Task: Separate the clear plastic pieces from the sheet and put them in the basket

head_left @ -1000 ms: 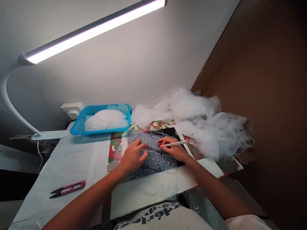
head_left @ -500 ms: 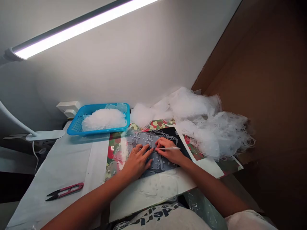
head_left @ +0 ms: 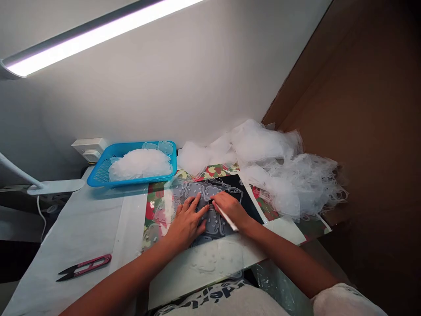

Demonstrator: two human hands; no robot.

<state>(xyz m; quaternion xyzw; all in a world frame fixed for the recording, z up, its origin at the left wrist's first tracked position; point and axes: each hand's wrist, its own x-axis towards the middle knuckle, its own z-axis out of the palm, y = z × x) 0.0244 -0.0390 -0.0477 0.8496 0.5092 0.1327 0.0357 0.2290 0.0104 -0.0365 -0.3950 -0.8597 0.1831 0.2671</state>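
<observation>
A clear plastic sheet (head_left: 213,224) with rounded outlines and small raised dots lies over a black mat (head_left: 250,206). My left hand (head_left: 188,221) rests on the sheet, fingers spread, pressing near its middle. In my right hand (head_left: 230,210) is a slim white pen-shaped tool (head_left: 226,217). Its dark tip meets the sheet just beyond my left fingertips; the exact kind of tip is too small to make out. The tool's shaft slants down and to the right across the hand.
A blue basket (head_left: 93,179) holds a heap of translucent cut pieces (head_left: 140,164). Piled translucent sheets and offcuts (head_left: 292,184) lie at the right, against a brown cardboard panel (head_left: 368,109). Pink-handled thread snips (head_left: 86,267) lie at the left, near a lamp base (head_left: 55,186).
The white tool has swung from nearly level to slanting down and right, as my right hand turned over it. My left hand stays on the sheet. The whole view has shifted slightly.
</observation>
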